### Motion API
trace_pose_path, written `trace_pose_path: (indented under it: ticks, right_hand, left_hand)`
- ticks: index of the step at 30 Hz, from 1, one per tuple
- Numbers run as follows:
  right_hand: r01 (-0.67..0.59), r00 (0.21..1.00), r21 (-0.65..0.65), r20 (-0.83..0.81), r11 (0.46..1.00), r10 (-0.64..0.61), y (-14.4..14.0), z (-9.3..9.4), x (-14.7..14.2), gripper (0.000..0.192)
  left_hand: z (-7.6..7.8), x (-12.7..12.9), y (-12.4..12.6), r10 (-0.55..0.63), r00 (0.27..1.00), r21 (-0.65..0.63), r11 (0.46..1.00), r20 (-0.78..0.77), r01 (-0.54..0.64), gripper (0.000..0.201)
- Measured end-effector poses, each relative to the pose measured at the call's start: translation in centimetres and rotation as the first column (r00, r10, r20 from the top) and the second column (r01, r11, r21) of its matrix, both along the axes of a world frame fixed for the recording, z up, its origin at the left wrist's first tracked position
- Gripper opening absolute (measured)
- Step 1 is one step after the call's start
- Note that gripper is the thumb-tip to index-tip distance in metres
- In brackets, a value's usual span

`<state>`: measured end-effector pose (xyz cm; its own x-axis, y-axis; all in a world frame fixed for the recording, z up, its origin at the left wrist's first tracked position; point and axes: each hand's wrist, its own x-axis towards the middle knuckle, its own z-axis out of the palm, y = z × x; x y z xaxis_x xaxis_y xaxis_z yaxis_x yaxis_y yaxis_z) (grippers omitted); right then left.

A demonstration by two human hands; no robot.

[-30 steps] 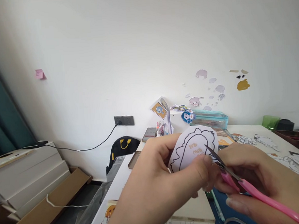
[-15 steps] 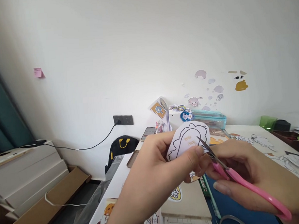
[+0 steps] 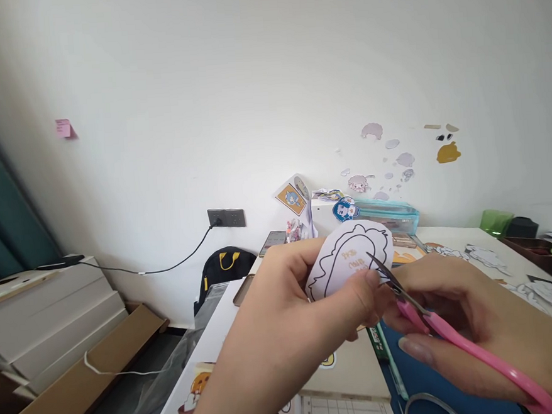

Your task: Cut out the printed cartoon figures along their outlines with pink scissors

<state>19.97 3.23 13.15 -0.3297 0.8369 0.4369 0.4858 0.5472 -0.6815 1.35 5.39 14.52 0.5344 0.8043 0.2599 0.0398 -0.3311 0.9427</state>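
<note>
My left hand (image 3: 320, 298) pinches a white paper cutout (image 3: 343, 253) between thumb and fingers; it bears a wavy black outline, an inner curved line and faint orange writing. In my right hand (image 3: 457, 308) is a pair of scissors (image 3: 480, 357) with pink handles. One slim blade lies across the front of the paper's right side, just above my left thumb. Where the other blade sits is hidden behind the paper. Both hands are held close together over the desk.
Paper cutouts (image 3: 487, 258) lie on the white desk at right. A clear teal pencil case (image 3: 390, 215) stands at the back near the wall. Below my hands are a beige pad (image 3: 354, 372) and a gridded sheet (image 3: 347, 413). A black backpack (image 3: 223, 267) is left of the desk.
The paper has turned slightly and shifted a little to the right. My right hand and the scissors have moved slightly right as well. Both hands keep their grip.
</note>
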Motion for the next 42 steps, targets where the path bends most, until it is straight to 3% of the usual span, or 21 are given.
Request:
trace_pose_path:
  ticks: [7,14,26,31,35,42]
  right_hand:
    - [0.008,0.999,0.025,0.042,1.0,-0.009,0.0,-0.3,0.0,0.005]
    - [-0.095,0.99,-0.101,0.09,0.99,0.104,-0.3,-0.2,0.2,0.018]
    - [-0.061,0.989,-0.092,0.13,0.994,0.073,-0.4,-0.5,0.4,0.021]
    - [-0.108,0.99,-0.096,0.078,0.989,0.116,-0.2,-0.6,0.4,0.019]
    - [-0.071,0.995,-0.093,0.058,0.993,0.077,0.3,-0.7,0.4,0.016]
    - [-0.053,0.993,-0.049,0.107,0.997,0.058,0.9,-0.8,1.2,0.014]
  left_hand:
    - [-0.2,0.2,0.1,-0.014,1.0,0.02,1.0,0.026,0.014,0.023]
    - [-0.3,0.0,0.1,0.019,1.0,0.005,1.0,0.019,-0.019,0.022]
    - [-0.2,0.0,0.3,-0.029,1.0,0.041,0.999,0.0,0.029,0.021]
    - [-0.3,0.0,0.6,-0.015,1.0,0.052,0.999,0.008,0.015,0.022]
    - [-0.4,0.0,1.0,-0.013,1.0,0.066,0.998,-0.017,0.014,0.021]
    - [-0.8,0.4,2.2,-0.111,0.986,0.039,0.993,0.126,0.107,0.02]
